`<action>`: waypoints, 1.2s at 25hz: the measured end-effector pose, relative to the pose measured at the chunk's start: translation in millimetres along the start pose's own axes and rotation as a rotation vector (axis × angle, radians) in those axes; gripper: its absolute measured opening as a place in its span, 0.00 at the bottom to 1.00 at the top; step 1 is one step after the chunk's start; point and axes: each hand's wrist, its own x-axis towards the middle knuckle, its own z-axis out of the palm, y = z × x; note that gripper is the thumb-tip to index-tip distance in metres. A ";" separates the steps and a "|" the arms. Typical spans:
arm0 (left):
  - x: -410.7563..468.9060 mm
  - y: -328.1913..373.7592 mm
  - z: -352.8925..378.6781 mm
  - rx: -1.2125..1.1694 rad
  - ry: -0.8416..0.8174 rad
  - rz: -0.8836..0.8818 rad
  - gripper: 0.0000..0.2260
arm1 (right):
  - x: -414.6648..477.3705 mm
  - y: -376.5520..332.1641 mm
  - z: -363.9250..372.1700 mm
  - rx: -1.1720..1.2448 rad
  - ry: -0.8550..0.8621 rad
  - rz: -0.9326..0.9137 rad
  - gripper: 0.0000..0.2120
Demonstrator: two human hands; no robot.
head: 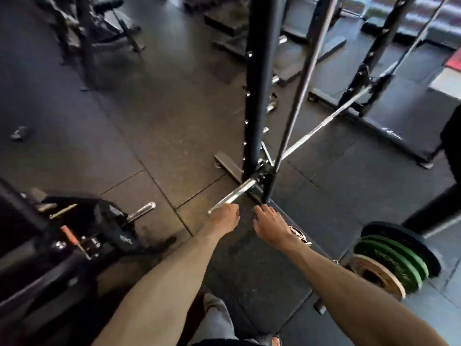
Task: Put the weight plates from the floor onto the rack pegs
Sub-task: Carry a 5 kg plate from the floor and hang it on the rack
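A large black speckled plate [259, 270] stands upright just below the rack's chrome peg [232, 197]. Green, black and tan plates [391, 258] sit stacked at the right.

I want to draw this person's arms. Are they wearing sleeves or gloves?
No sleeves or gloves show: the left hand, right hand and both forearms are bare. A shiny thing shows by the right wrist; whether it is worn is unclear.

The peg [233, 196] is shiny, smooth metal. The floor [154, 126] is dull, speckled black rubber. The post [260, 96] is dull black metal. At four o'clock, green plates [391, 255] look rubbery and matt.
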 end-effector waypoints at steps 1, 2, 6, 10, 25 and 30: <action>-3.9 -33.5 -9.5 -0.061 -0.001 -0.077 0.09 | 22.5 -26.2 5.1 -0.002 -0.088 -0.033 0.17; -6.3 -66.5 -16.4 -0.114 -0.007 -0.148 0.09 | 44.8 -50.8 12.0 0.000 -0.174 -0.061 0.16; -8.1 -172.9 -35.9 -0.257 -0.053 -0.308 0.10 | 117.8 -128.7 38.9 0.039 -0.403 -0.102 0.13; 4.2 -252.6 -57.8 -0.378 -0.063 -0.403 0.09 | 175.4 -190.9 51.8 0.059 -0.485 -0.085 0.12; 279.4 -384.1 -205.3 -0.307 -0.261 -0.435 0.11 | 493.6 -242.0 11.1 0.130 -0.600 0.046 0.16; 412.9 -394.2 -290.5 -0.274 -0.249 -0.333 0.09 | 624.8 -227.5 -42.4 0.174 -0.488 0.143 0.15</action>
